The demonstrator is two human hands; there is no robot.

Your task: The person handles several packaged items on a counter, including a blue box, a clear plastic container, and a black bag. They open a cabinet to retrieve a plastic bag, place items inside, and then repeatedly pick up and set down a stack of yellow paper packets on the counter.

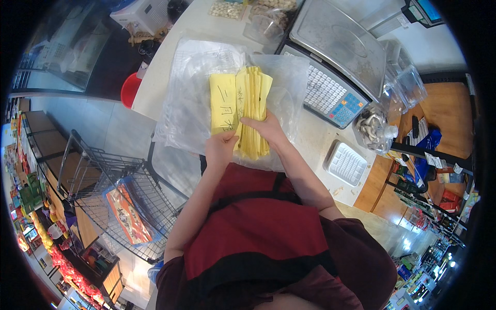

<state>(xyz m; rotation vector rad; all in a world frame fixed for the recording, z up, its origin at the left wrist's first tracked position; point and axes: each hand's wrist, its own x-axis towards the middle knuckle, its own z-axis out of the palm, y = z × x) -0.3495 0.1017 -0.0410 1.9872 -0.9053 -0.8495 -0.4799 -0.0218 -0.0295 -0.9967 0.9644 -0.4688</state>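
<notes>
My right hand (pixel 269 130) rests on a thick bundle of yellow paper slips (pixel 252 112), its thumb across the top and its fingers around the right side. Beside the bundle, on its left, a flat yellow slip (pixel 223 100) with handwritten characters lies upright to my view, and my left hand (pixel 221 145) pinches its lower end. Both lie over clear plastic bags (pixel 186 93) spread at the near edge of the white counter (pixel 178 29).
Right of the bags stands a weighing scale (pixel 329 87) with a keypad and steel plate. A white foam tray (pixel 347 163) and a plastic jar (pixel 372 130) sit further right. A wire shopping cart (pixel 135 209) is at lower left, a red bin (pixel 130 91) beyond the counter's left edge.
</notes>
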